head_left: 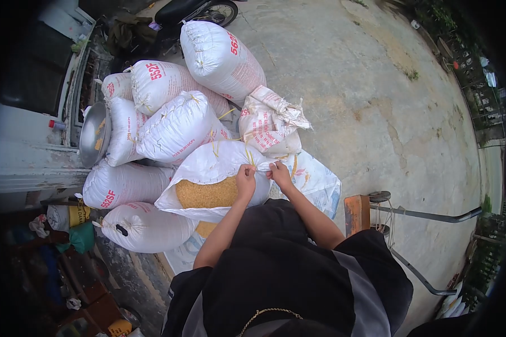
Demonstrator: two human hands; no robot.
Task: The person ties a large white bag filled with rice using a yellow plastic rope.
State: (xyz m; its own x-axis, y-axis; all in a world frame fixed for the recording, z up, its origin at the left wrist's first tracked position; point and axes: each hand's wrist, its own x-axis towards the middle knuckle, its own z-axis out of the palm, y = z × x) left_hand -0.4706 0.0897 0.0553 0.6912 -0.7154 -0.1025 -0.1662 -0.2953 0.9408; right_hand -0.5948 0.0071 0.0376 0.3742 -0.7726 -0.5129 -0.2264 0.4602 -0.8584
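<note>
A white woven sack (pixel 216 150) lies in front of me, its wide mouth showing golden grain (pixel 207 194) inside. At its right end, yellow strands of string (pixel 249 156) rise from the fingertips of my left hand (pixel 245 180), which is closed in a pinch on them. Close beside it, my right hand (pixel 280 174) is also closed, its fingers gripping a gathered edge of the same sack. A smaller, crumpled sack (pixel 267 126) with red print stands just beyond my hands.
Several full white sacks (pixel 177 126) are piled at the left and back. A metal basin (pixel 95 135) leans by the wall. A printed sheet (pixel 320 182) lies under the grain sack. A hand truck (pixel 357 214) lies at the right, and a motorbike (pixel 208 12) stands behind.
</note>
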